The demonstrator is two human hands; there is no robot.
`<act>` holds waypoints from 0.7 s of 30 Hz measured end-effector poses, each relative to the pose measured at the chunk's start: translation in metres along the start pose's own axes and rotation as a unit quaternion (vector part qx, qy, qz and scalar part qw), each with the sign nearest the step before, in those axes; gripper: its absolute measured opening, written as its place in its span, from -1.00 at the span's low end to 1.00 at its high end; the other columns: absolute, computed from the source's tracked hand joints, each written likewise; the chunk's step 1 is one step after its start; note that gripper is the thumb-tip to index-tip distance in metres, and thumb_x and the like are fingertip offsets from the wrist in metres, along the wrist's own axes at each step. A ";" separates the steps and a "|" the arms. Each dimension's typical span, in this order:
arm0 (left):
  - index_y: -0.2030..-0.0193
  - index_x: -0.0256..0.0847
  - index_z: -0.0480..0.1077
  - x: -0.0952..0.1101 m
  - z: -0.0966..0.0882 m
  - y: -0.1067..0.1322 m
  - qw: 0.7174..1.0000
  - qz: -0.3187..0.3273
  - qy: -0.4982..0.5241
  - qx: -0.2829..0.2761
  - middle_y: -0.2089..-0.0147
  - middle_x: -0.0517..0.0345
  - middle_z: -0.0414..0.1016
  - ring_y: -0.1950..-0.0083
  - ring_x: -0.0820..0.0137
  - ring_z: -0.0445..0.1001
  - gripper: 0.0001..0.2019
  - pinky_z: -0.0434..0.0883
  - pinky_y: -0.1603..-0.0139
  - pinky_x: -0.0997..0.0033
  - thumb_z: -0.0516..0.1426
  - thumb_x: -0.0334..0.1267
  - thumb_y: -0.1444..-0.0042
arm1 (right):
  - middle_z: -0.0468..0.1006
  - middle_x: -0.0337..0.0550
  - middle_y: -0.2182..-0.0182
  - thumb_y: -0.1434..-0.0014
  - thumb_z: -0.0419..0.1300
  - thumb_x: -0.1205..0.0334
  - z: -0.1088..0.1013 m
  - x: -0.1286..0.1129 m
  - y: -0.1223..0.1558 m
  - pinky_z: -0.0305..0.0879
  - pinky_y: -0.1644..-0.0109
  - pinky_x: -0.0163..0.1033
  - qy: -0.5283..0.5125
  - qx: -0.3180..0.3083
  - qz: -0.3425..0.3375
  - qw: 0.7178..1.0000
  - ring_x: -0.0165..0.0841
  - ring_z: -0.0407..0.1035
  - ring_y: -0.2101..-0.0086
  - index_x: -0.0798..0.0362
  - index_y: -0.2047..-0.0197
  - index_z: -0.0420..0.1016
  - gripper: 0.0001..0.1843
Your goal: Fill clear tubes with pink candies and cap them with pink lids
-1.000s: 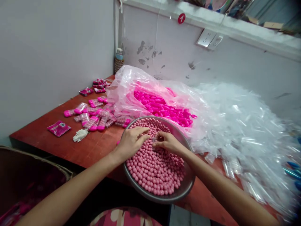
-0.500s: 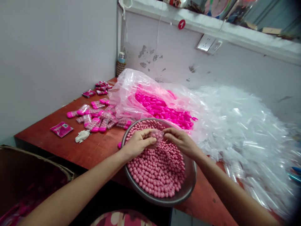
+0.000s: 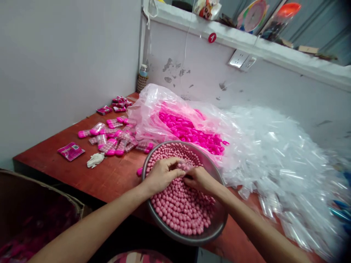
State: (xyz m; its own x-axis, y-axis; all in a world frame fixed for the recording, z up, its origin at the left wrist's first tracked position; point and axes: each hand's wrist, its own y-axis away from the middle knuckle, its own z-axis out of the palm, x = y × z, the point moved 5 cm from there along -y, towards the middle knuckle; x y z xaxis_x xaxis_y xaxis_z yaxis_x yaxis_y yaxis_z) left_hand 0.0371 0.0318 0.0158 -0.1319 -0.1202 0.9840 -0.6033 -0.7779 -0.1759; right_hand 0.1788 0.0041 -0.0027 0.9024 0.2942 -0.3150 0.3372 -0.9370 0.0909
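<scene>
My left hand (image 3: 164, 174) is closed around a small clear plastic container (image 3: 184, 166) with pink balls inside, held over a metal bowl (image 3: 189, 239). The bowl holds a heap of round pink balls (image 3: 181, 212). Close against the container's near end is my right hand (image 3: 201, 179), its fingers pinched and pointing down at the balls. What those fingertips hold, if anything, is hidden.
Behind the bowl lies a plastic bag (image 3: 153, 98) of bright pink caps (image 3: 189, 129). Clear empty containers (image 3: 276, 153) are heaped at right. Filled, pink-capped packs (image 3: 111, 144), a pink packet (image 3: 70, 151) and a white crumpled item (image 3: 95, 160) lie left. A cardboard box (image 3: 79, 208) stands lower left.
My right hand has moved down and left, from beside the container to its near end. My left hand still holds the container, slightly lower. The camera view has tilted up a little.
</scene>
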 end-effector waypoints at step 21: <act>0.30 -0.22 0.46 0.011 -0.003 0.005 0.995 0.001 -0.099 0.027 0.34 0.21 0.51 0.28 0.38 0.42 -0.89 0.29 0.22 0.49 0.11 -0.35 -0.05 | 0.53 -0.14 0.46 -0.10 0.08 0.35 0.011 -0.002 0.003 0.17 0.41 -0.36 0.103 -0.053 0.022 0.993 -0.37 0.39 0.45 0.09 0.37 0.49 -0.85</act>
State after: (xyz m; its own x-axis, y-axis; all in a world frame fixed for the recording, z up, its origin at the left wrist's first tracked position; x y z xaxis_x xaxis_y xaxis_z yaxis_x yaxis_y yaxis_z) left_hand 0.0301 0.0283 0.0256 0.0266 -0.2367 0.9712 -0.5602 -0.8082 -0.1817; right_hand 0.1754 -0.0012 -0.0121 0.9490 0.2959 -0.1089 0.3127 -0.9278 0.2034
